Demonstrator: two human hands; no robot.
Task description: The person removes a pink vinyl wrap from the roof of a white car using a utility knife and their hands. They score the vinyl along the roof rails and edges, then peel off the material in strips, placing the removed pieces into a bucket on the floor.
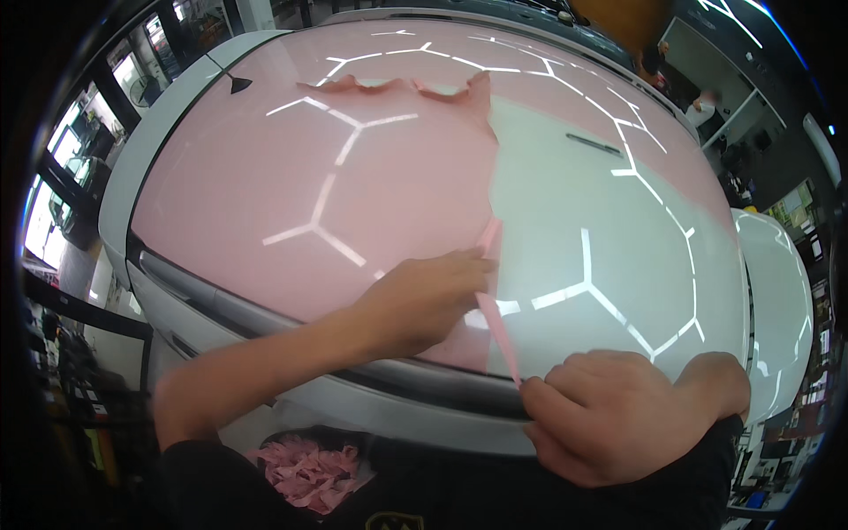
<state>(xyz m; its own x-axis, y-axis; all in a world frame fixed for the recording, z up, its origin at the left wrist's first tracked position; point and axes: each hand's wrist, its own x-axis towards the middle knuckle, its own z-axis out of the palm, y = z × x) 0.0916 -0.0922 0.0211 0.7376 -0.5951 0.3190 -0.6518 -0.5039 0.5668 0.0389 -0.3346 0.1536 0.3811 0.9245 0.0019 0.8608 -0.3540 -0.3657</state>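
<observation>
A pink film [353, 177] covers the left part of a car roof, and its torn edge curls up toward the far side. To its right lies bare pale paint [548, 203]. My left hand [424, 300] is closed at the film's edge, fingertips pressed together on a lifted flap. From there a narrow pink film strip [502, 336] runs toward me to my right hand [614, 415]. That hand is closed in a fist around the strip's near end, over the roof's near edge.
A slim dark pen-like tool [594, 144] rests on the bare paint. A black antenna [238, 84] stands at the far left. Crumpled pink film scraps [309, 468] are heaped below the roof, near my body. A dark roof rail [256, 327] runs along the near side. Another person [703, 108] is at the back right.
</observation>
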